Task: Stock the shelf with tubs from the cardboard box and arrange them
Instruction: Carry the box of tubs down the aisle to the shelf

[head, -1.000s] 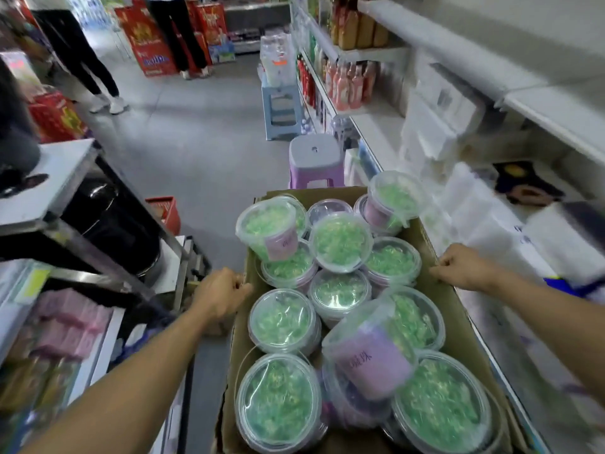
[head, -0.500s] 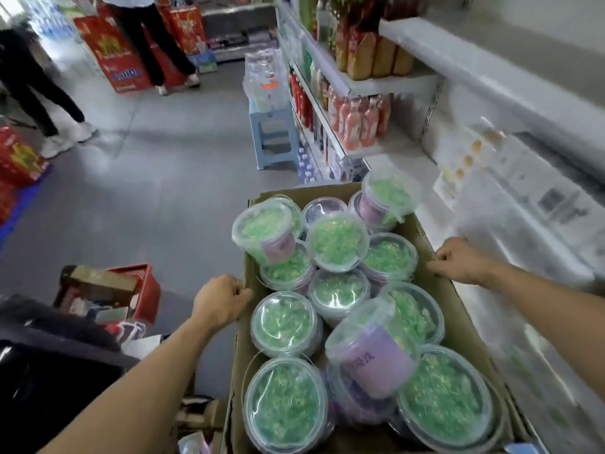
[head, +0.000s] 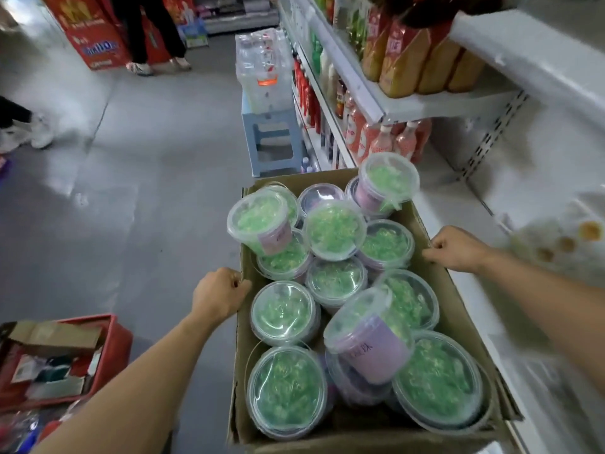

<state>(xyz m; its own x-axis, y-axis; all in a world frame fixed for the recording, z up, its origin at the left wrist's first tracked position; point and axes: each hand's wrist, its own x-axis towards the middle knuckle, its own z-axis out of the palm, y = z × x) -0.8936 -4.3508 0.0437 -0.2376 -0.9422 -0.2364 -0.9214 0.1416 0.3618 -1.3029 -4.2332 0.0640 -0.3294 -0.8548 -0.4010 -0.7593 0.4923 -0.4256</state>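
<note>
A brown cardboard box [head: 458, 309] is held in front of me, packed with several clear tubs [head: 284, 312] of green pieces, some with purple labels. Two tubs lie tilted on top of the others, one at the middle [head: 370, 342] and one at the far left [head: 262, 224]. My left hand [head: 219, 294] grips the box's left wall and my right hand [head: 456, 249] grips its right wall. A white shelf [head: 556, 158] runs along my right; its lower board next to the box is bare here.
Bottled drinks [head: 402, 57] fill the shelves ahead on the right. A blue stool [head: 271, 139] carrying a pack of water bottles stands in the aisle beyond the box. A red crate [head: 62, 362] of cardboard sits at lower left. People's legs [head: 147, 34] stand far off.
I have carried the box forward along the aisle. The counter and purple stool have passed out of view; the blue stool and drink shelves are closer. Both hands keep their grip.
</note>
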